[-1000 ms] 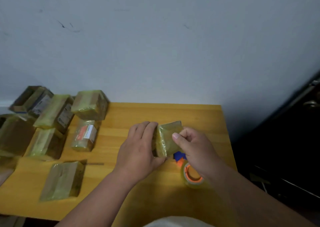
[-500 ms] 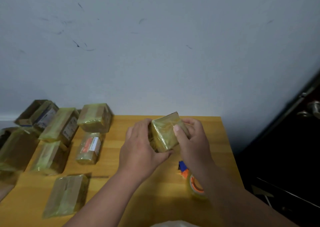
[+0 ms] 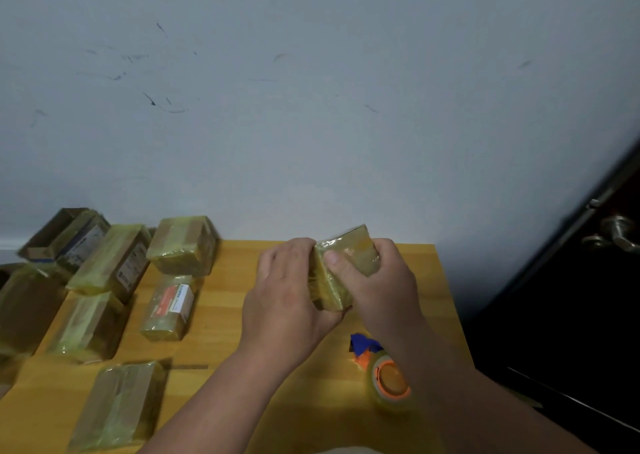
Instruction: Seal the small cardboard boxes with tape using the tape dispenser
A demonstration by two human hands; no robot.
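- Small cardboard box (image 3: 346, 266), wrapped in glossy yellowish tape, held tilted above the far middle of the wooden table (image 3: 228, 343); lower near corner hidden behind the palms.
- Left hand (image 3: 287, 301) curled round the box's left side, fingers together over its far edge; fingertips out of sight behind the box.
- Right hand (image 3: 377, 280) clamped on the right side, thumb pressed flat on the near face, other fingers wrapped behind and mostly hidden.
- Tape dispenser (image 3: 384, 374) lying on the table near the right edge, below the right wrist: clear roll with orange core, blue part at the far end; partly covered by the right forearm, shape hard to make out.
- Other taped boxes (image 3: 117, 266) grouped on the left half of the table, blurred; leftmost ones cut off by the frame edge, labels unreadable.
- Door handle (image 3: 613, 234) at far right, dim against a dark door.
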